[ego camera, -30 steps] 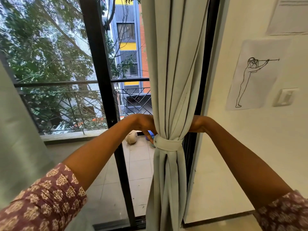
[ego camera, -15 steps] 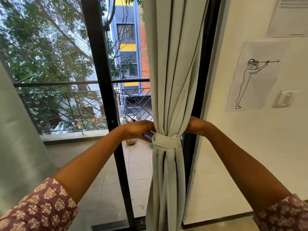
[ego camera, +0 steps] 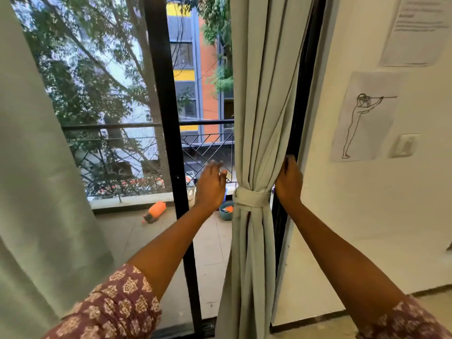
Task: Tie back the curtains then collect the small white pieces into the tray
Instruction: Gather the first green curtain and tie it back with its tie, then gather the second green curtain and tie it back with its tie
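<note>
Pale grey-green curtain (ego camera: 259,118) hangs gathered beside the wall, cinched by its tie-back band (ego camera: 250,200). Right hand (ego camera: 288,181) grips the curtain's right edge — left hand (ego camera: 211,185) hovers apart, fingers loosely spread, holding nothing.

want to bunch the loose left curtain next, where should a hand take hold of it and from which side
Grip the loose curtain along its inner window-side edge, at about the height of the tieback on the tied curtain. Come from the right with the left hand. That edge hangs free, and the open left hand is nearest.
</note>
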